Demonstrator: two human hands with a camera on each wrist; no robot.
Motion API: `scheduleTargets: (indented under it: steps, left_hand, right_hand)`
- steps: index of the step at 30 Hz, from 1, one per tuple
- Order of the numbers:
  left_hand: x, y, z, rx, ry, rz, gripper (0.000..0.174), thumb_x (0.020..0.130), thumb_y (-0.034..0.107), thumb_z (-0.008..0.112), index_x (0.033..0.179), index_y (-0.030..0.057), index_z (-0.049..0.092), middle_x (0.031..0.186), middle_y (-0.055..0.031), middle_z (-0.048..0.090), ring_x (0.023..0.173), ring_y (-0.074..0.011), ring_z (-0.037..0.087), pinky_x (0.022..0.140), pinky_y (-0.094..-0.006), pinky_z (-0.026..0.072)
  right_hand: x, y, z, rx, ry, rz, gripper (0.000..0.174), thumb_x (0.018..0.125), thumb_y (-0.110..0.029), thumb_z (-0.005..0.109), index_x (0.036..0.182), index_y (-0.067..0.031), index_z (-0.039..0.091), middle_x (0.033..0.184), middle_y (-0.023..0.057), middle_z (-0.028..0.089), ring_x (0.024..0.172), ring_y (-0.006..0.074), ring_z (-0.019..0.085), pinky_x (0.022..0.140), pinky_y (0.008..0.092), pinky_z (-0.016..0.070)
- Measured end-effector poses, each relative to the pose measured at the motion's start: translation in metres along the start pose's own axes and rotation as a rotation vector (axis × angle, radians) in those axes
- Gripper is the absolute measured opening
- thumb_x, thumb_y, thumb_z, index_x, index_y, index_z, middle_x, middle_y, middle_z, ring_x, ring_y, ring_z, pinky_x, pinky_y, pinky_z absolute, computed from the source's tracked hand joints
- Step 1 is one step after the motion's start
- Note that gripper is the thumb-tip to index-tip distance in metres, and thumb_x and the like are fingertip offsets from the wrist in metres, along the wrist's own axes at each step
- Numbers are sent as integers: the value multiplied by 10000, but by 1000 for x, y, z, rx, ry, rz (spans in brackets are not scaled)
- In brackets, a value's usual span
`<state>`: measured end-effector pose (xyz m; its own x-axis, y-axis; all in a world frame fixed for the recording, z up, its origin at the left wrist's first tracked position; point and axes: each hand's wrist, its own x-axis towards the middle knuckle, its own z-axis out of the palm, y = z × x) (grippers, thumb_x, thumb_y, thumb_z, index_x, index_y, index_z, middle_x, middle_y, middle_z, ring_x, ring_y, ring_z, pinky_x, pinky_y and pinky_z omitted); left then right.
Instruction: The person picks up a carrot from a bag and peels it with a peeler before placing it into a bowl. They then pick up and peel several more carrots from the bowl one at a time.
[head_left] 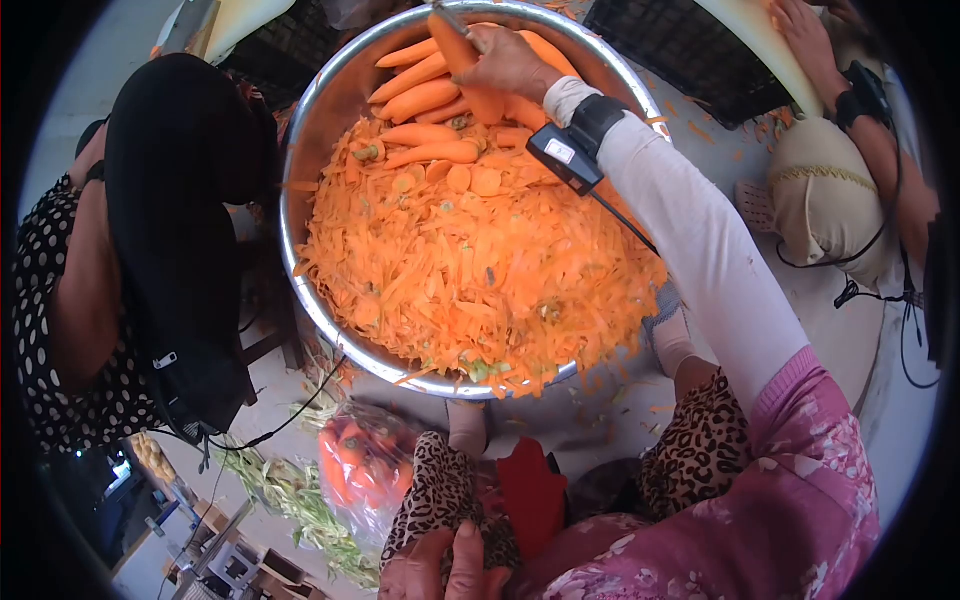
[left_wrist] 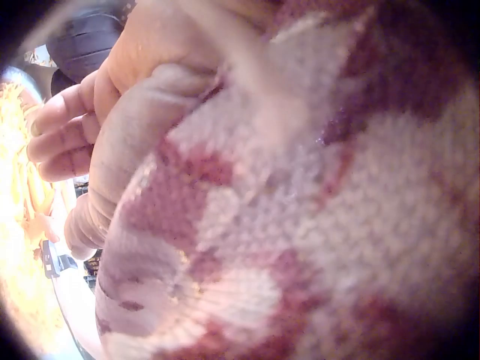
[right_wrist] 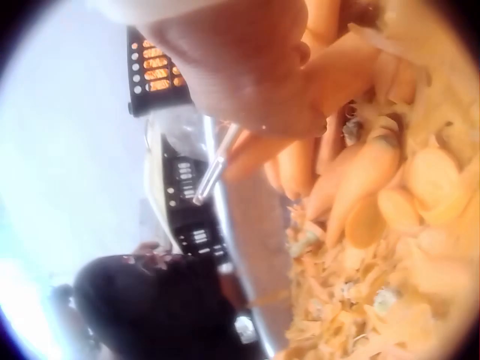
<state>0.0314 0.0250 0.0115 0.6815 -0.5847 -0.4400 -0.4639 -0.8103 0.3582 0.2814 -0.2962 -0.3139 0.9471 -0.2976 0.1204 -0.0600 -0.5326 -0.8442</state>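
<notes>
My right hand [head_left: 510, 62] grips a carrot [head_left: 455, 45] over the far side of a large metal basin [head_left: 300, 125]. In the right wrist view, a slim silver tool [right_wrist: 214, 169] sticks out beside the fingers and the carrot [right_wrist: 251, 154]; I cannot tell what kind it is. Under this hand lie several whole carrots [head_left: 415, 98]. Orange peelings [head_left: 430, 270] and a few round carrot slices [head_left: 458, 178] heap up in the basin's near part. My left hand [head_left: 445, 565] rests near my lap, fingers loosely extended and holding nothing, as the left wrist view [left_wrist: 82, 127] also shows.
Left of the basin sits a person in black [head_left: 180, 230]; another person's arm [head_left: 810, 45] shows at the right. Black crates [head_left: 680, 50] stand beyond the rim. A clear bag of carrots [head_left: 360, 460] and green leaves [head_left: 290, 505] lie on the floor. Peelings spill over the near rim.
</notes>
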Motion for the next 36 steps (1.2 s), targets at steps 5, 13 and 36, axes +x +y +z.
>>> scheduleTargets:
  steps: [5,13,36]
  left_hand:
    - [1,0,-1,-10,-3,-5,576,785,84,689,1320,25,485,1097,-189,570,913,-354,570,772,-424,473]
    - [1,0,-2,14,-15,-36,602,765,92,710,1323,44,489,1111,-182,563,937,-355,566,794,-429,469]
    - [3,8,1,15,-9,-12,592,766,91,708,1318,64,494,1112,-169,565,934,-351,564,783,-426,472]
  right_hand:
    - [-6,9,-15,592,68,-8,359,734,-89,748,1032,24,582,896,77,628,770,173,619,619,291,509]
    - [-13,8,-27,1351,-111,358,183,814,-89,712,914,-40,566,714,-21,503,523,18,407,401,158,306]
    - [-107,-174,-22,350,-611,-459,325,659,-265,727,735,11,573,593,68,512,498,148,500,482,305,404]
